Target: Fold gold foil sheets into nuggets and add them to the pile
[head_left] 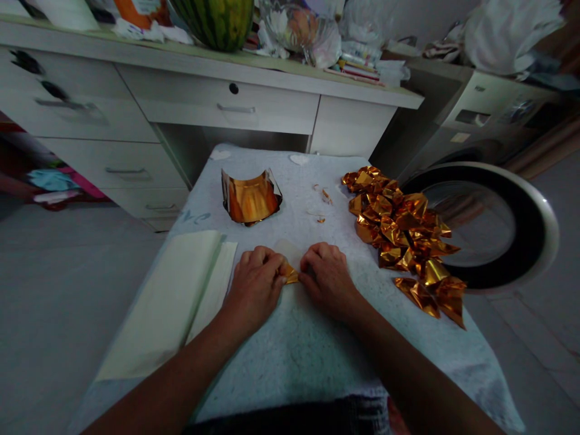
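Between my hands, low over the cloth-covered table, is a small piece of gold foil [291,275]. My left hand [260,281] is closed on its left side, thumb and fingers pressed together. The fingers of my right hand [327,278] are curled, with their tips at the foil's right corner. Part of a pale sheet [286,246] shows just behind the foil. A curved stack of gold foil sheets [252,199] stands farther back on the left. To the right lies a heap of folded gold foil pieces [401,226].
Pale yellow paper sheets [163,302] lie on the table [290,350] at the left. Small gold scraps [325,196] are near its back. Behind stands a white drawer desk [226,106] with a watermelon [217,21]. An open washing machine door [480,223] is at the right.
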Tool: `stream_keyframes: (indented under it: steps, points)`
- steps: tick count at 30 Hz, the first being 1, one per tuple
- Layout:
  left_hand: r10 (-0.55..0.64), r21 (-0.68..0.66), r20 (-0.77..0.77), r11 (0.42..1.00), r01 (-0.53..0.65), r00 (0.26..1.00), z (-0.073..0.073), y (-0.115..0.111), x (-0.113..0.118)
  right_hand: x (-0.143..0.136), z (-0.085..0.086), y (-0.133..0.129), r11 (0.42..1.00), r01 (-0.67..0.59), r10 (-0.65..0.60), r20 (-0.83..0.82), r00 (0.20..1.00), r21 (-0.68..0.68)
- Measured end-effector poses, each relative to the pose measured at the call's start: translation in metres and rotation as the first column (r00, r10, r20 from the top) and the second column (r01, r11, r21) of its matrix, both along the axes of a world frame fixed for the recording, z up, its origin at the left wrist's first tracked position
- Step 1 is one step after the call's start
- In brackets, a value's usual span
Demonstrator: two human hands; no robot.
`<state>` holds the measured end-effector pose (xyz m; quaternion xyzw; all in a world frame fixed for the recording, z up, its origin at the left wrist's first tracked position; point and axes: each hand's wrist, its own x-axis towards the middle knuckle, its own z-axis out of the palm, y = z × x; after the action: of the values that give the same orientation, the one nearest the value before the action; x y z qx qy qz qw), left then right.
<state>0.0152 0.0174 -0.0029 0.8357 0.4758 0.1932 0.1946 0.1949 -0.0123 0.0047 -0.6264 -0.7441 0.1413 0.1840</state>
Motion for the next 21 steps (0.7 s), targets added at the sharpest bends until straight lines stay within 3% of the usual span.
stream_keyframes:
  steps: [9, 21]
  points:
    - [-0.091, -0.029, 0.071, 0.995, 0.093, 0.993, 0.003, 0.0008, -0.0037, -0.0029, 0.0003, -0.0009, 1.0, 0.009, -0.01, 0.05, 0.999, 0.017]
    - [-0.049, -0.081, 0.004, 0.996, 0.049, 0.999, 0.005, 0.0045, 0.001, -0.0061, 0.0004, -0.0015, 0.999, 0.035, -0.037, 0.085, 0.996, 0.033]
